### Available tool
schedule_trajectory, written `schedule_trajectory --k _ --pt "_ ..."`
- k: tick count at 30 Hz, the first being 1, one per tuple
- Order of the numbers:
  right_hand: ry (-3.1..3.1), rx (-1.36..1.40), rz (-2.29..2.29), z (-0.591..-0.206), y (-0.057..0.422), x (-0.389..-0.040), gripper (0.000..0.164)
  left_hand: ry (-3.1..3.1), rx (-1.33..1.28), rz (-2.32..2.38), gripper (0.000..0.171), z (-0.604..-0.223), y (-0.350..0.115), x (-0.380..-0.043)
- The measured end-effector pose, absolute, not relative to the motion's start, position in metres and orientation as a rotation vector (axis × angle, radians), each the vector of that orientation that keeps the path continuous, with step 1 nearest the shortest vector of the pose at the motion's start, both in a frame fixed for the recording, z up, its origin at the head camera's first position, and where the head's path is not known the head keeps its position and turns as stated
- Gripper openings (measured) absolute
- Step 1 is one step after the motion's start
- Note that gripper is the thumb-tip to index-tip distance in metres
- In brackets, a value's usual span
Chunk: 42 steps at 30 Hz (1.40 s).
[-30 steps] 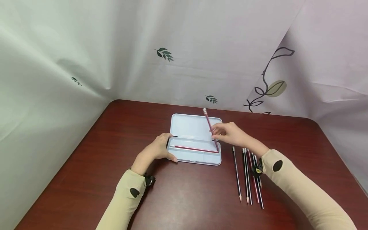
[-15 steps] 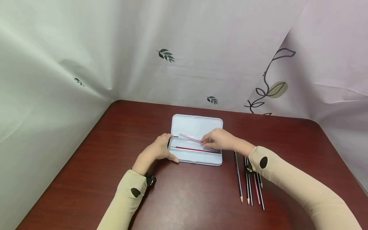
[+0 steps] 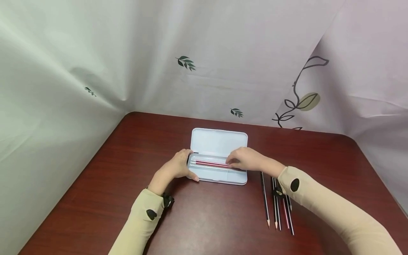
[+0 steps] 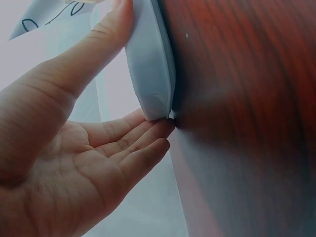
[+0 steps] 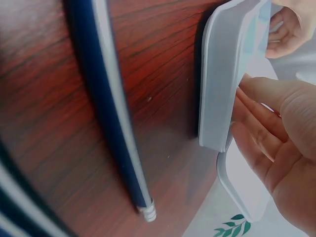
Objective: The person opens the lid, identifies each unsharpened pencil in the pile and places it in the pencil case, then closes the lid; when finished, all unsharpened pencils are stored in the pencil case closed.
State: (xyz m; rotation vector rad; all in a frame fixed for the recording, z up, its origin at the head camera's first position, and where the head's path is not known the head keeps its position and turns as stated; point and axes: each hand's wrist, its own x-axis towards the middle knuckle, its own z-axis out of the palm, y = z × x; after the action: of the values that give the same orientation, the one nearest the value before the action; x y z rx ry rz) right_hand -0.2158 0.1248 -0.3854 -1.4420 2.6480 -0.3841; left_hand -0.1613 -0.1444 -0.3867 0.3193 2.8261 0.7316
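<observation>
A pale blue pencil case [image 3: 220,141] lies with its lid raised on the table. Across its left end, my left hand [image 3: 179,165] grips it, the thumb at the near corner and the fingers at the far one; the left wrist view shows the thumb and fingertips touching the case wall [image 4: 150,59]. Inside lie red striped pencils [image 3: 210,163] side by side, white-capped ends to the left. My right hand [image 3: 247,158] reaches into the right part of the case and pinches one red pencil there. Its fingertips and the pencils' right ends are partly hidden.
Several loose pencils [image 3: 276,209], mostly dark striped and one red, lie right of the case, partly under the right forearm. One dark pencil [image 5: 111,98] lies nearest the case. A pale curtain [image 3: 210,92] stands behind the dark red table [image 3: 204,219].
The red pencil in my right hand has gone from nearly upright to flat in the case, beside the other red one. My left hand has stayed on the case.
</observation>
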Motion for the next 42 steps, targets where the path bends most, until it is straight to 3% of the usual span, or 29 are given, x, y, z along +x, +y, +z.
schedule_trajectory --k 16,26,34,42 --pt "2.695 -1.272 -0.746 -0.378 0.18 -0.202 0.021 2.819 0.322 0.738 0.098 -0.39 -0.147 -0.16" --pt "2.815 -0.83 -0.979 -0.384 0.224 -0.17 0.027 2.818 0.307 0.764 0.099 -0.39 -0.152 -0.154" --pt "2.954 -0.547 -0.89 -0.389 0.242 -0.146 0.014 2.82 0.324 0.769 0.098 -0.389 -0.148 -0.158" --pt "2.968 -0.396 -0.863 -0.393 0.245 -0.137 0.012 2.81 0.341 0.752 0.099 -0.389 -0.144 -0.163"
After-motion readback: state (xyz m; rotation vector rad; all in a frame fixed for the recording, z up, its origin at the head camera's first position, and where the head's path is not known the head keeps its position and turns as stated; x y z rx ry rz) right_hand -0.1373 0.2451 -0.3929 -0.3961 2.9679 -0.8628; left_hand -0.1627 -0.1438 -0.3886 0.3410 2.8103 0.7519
